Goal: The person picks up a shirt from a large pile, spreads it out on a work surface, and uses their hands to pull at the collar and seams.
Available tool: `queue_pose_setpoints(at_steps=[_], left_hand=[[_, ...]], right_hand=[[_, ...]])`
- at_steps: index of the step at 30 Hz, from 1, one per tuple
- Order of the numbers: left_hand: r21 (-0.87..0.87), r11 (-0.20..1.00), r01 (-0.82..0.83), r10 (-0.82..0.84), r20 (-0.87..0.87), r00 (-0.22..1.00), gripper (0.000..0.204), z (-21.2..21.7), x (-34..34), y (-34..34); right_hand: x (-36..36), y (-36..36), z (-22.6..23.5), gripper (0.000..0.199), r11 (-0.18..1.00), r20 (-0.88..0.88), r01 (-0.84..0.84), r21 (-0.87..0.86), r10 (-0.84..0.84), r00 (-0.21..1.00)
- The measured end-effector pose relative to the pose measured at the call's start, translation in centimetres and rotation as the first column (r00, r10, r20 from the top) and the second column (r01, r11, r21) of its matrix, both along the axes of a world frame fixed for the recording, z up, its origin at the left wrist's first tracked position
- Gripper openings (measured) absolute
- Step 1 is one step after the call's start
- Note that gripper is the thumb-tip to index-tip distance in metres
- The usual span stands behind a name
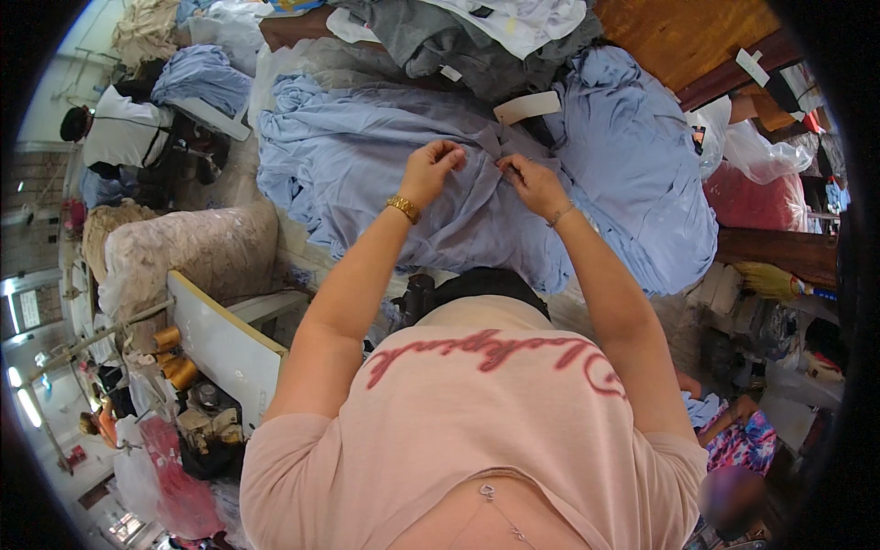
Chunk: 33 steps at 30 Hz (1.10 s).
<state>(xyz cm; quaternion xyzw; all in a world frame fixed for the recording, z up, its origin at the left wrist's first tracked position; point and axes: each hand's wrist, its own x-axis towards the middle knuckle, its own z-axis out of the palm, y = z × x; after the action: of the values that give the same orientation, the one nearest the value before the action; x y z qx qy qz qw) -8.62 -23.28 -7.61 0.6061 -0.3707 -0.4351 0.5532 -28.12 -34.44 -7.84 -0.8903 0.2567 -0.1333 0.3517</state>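
A wide heap of light blue cloth point(367, 137) lies in front of me, wrinkled and loosely folded. Over its middle, my left hand point(434, 172) is closed, thumb and fingertips together; whatever it may pinch is too small to make out. A hand's width to the right, my right hand point(533, 186) is closed too, its fingertips at a raised fold of the cloth. Something small and dark shows between its fingers, too little of it to name. Beyond the right hand, a second light blue cloth pile point(632, 165) hangs down. A blank cream tag point(527, 107) rests just past the hands.
Dark grey garments point(431, 46) are stacked at the far side. A plastic-wrapped beige bundle point(192, 243) and a white board point(225, 335) stand to my left. At far left a person in white point(128, 128) bends over blue cloth. A red bundle point(756, 197) sits at right.
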Motion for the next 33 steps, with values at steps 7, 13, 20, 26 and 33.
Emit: queue_pose_setpoints(at_steps=[7, 13, 20, 26, 33], left_hand=[[-0.020, 1.000, 0.013, -0.010, 0.165, 0.986, 0.025, 0.3, -1.0, -0.5], [0.114, 0.994, 0.002, -0.097, 0.838, 0.537, 0.028, 1.8, -4.2, -1.7], [0.198, 0.980, 0.017, -0.137, 0.611, 0.779, 0.019, 0.2, -0.8, -1.8], [0.307, 0.949, 0.075, -0.178, 0.326, 0.929, 0.022, 1.7, 0.2, -1.3], [0.262, 0.964, 0.054, -0.116, 0.226, 0.967, 0.020, 1.1, 0.0, -2.0]], right_hand=[[0.8, 0.0, 0.5, 0.017, 0.958, 0.082, 0.077, 0.276, -0.103, 0.991], [1.4, 0.4, -0.7, 0.017, 0.937, 0.168, 0.141, 0.320, -0.203, 0.965], [1.3, 1.3, 0.2, 0.022, 0.967, -0.002, 0.156, 0.200, -0.159, 0.987], [1.5, 1.5, 0.1, 0.027, 0.986, -0.086, 0.157, 0.048, -0.153, 0.984], [2.3, 2.4, 1.5, 0.029, 0.978, -0.116, 0.138, -0.153, -0.156, 0.981]])
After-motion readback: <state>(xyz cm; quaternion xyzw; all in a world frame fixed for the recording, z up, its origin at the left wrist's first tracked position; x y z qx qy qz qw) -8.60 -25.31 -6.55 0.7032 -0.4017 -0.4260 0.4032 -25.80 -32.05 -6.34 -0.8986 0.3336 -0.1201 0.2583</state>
